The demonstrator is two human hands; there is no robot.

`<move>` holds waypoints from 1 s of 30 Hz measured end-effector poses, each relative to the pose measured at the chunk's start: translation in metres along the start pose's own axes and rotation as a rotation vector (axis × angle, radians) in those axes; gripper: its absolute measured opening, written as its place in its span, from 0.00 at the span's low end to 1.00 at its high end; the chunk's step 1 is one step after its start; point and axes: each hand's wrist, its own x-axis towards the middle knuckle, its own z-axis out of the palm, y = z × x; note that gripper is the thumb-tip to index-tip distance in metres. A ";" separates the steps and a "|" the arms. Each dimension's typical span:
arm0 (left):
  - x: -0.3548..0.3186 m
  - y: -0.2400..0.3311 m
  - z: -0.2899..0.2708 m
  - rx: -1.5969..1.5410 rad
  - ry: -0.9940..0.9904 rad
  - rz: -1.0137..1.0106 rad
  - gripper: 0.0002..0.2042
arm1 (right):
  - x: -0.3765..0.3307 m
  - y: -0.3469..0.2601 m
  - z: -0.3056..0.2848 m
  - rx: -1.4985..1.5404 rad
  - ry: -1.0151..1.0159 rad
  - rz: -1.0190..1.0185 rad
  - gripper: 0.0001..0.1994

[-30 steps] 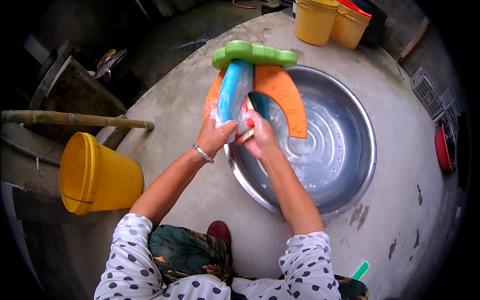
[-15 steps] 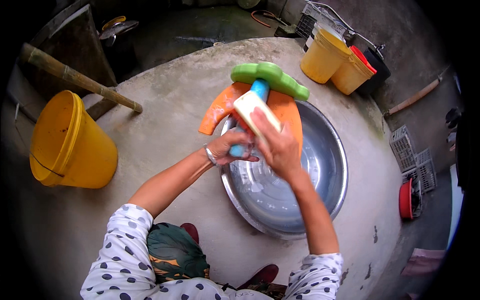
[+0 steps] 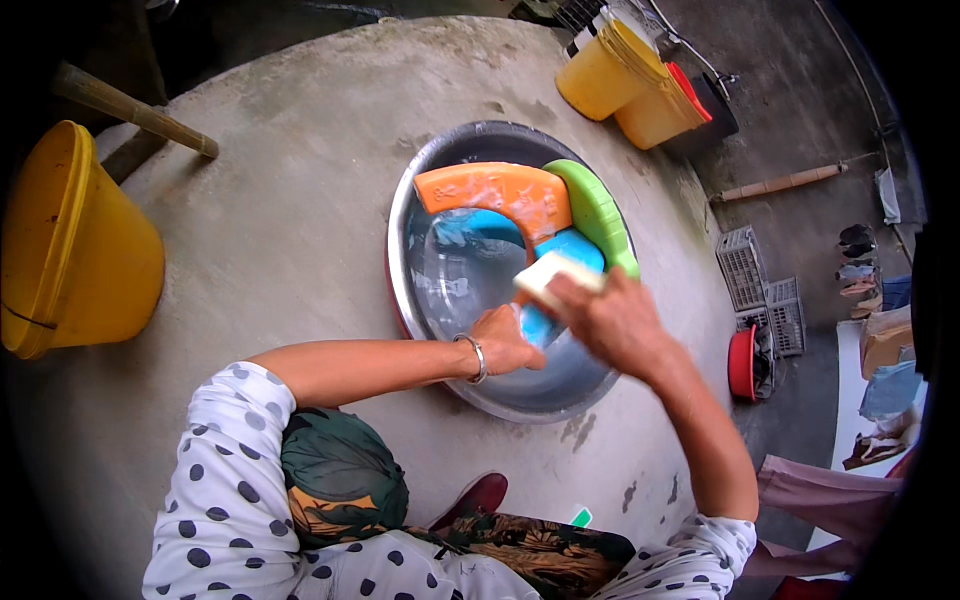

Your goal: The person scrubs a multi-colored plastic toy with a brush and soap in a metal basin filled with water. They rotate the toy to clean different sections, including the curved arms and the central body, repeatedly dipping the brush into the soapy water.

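My right hand [image 3: 620, 320] has its fingers closed around a pale, block-shaped brush [image 3: 556, 275]; the hand is blurred, so the position of each finger cannot be told. My left hand [image 3: 505, 340] has its fingers closed on the near end of a blue section [image 3: 537, 325]; the fingertips are partly hidden. A metal bracelet [image 3: 474, 357] encircles my left wrist.

The blue section belongs to a plastic item [image 3: 500, 195], located over the metal basin [image 3: 540, 403]. The item also comprises an orange arched section with foam on its surface and a green scalloped section [image 3: 597, 210] at its right end. The brush and my right hand obstruct the view of part of the blue section. I cannot tell whether the item bears on the basin.

The basin stands on the concrete floor [image 3: 270, 230]. A large yellow bucket [image 3: 100, 255] is positioned to the left, well apart, with a bamboo pole [image 3: 140, 112] beside it. Beyond the basin, toward the upper right, two yellow pails [image 3: 610, 75] stand close together, next to a black container [image 3: 718, 125]. Further right are grey plastic crates [image 3: 740, 268], a red tub [image 3: 742, 365] and a hanging pink cloth [image 3: 820, 495].
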 end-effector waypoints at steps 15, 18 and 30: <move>-0.027 -0.014 0.015 0.078 -0.027 0.022 0.25 | -0.010 -0.001 0.056 -0.015 0.208 0.134 0.13; -0.028 -0.019 0.019 0.095 -0.008 0.025 0.25 | -0.018 -0.018 0.065 0.006 0.207 0.077 0.13; -0.027 -0.024 0.016 0.094 -0.022 0.044 0.25 | -0.003 -0.006 0.059 -0.081 0.054 0.257 0.13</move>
